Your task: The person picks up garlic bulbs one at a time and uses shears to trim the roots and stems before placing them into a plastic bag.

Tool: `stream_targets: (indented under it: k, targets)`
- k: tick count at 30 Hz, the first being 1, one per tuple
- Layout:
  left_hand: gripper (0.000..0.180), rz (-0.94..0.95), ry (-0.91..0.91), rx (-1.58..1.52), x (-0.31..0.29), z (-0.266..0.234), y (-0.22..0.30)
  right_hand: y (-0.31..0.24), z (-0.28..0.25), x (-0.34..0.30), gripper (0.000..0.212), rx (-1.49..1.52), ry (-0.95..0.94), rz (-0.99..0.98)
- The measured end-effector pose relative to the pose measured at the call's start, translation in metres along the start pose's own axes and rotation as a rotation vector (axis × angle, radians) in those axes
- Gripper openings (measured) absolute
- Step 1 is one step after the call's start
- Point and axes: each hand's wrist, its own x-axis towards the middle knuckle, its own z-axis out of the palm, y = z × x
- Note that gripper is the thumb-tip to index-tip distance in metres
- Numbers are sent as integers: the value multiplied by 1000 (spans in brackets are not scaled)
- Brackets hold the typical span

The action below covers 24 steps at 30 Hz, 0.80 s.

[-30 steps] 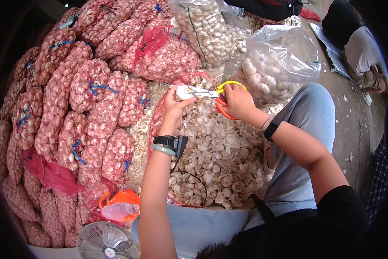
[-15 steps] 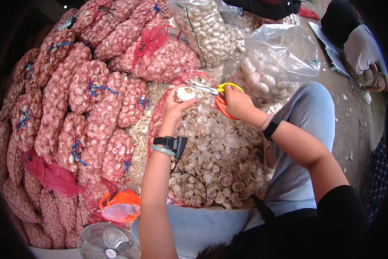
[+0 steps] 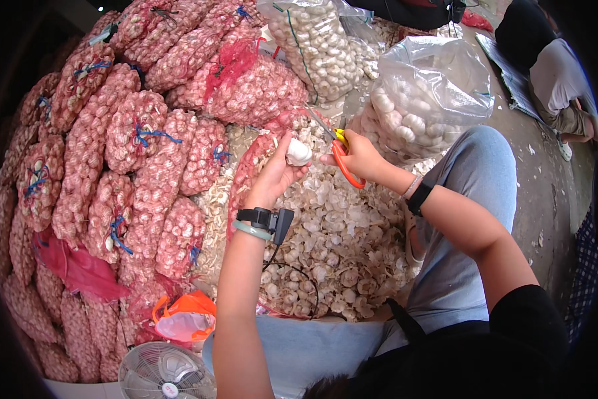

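the white garlic bulb (image 3: pixel 299 153) lies against the fingers of your left hand (image 3: pixel 274 177), which grip it; your right hand (image 3: pixel 363 158) is closed around the scissors (image 3: pixel 339 160).

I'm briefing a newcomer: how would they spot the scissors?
Find the heap of garlic and papery skins in the middle. Above its far side, the right hand holds the scissors. Orange and yellow handles set them apart from the white bulb in the left hand.
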Motion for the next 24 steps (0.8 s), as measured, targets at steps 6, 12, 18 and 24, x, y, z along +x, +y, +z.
stream_targets:
  k: [6,12,18,24]
  targets:
    - [45,-65,-198,222,-12,32,-6,-10,-5,-3,48,255,-85,-78]
    - [44,64,-316,218,-10,40,2,-22,-26,-6,40,597,-96,-22]
    - [37,82,-207,271,-15,31,8,-40,-57,0,49,645,167,-69]
    - [36,110,-22,341,-21,24,19,-47,-179,17,55,73,978,-319]
